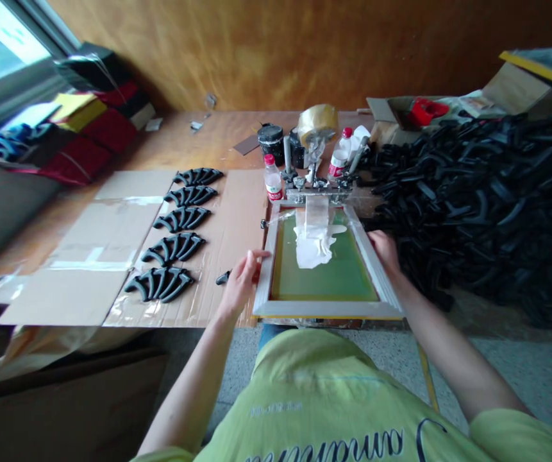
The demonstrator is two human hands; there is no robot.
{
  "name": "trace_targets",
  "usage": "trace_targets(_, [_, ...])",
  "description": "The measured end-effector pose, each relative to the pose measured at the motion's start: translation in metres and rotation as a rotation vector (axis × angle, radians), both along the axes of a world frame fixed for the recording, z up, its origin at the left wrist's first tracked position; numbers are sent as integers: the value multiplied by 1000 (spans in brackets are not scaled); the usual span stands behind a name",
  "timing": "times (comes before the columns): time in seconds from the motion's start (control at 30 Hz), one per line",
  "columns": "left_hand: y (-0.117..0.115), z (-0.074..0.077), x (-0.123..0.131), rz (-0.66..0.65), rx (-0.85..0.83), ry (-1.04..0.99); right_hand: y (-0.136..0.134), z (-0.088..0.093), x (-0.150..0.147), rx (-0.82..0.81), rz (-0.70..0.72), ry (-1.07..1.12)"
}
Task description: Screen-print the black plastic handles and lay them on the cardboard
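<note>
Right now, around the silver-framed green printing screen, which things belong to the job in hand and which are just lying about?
Job: left hand and right hand on the silver-framed green screen; white ink; black curved plastic pieces in rows on cardboard; heap of black pieces.
Lying about: red-capped plastic bottle; tan tape roll; red and yellow packages by the window.

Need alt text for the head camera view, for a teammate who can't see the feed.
A person's left hand and right hand rest on the side rails of a silk-screen frame whose green mesh carries a pool of white ink. Five black curved plastic parts lie in a row on cardboard to the left, and a large heap of similar parts lies to the right.
</note>
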State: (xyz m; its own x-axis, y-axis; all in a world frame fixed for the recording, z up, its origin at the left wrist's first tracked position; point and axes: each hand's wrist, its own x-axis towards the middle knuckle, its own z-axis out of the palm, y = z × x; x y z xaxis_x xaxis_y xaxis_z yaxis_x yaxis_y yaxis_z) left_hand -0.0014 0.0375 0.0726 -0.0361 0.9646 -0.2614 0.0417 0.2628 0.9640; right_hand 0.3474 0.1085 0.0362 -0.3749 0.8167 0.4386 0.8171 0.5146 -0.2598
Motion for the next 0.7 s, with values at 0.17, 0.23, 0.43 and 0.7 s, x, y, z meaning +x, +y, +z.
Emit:
trace_targets(0.17, [-15,-70,7,-1,-131,47,33,28,-35,63,-174,69])
trace_targets(0.23, [-13,-82,9,7,-146,68,38,31,-64,14,-71,-48])
trace_targets(0.43, [-10,-88,5,3,-176,103,8,11,-95,-217,87,-268])
trace_targets(0.7, [-11,-90,7,30,-171,64,-30,19,-71,-194,478,-378])
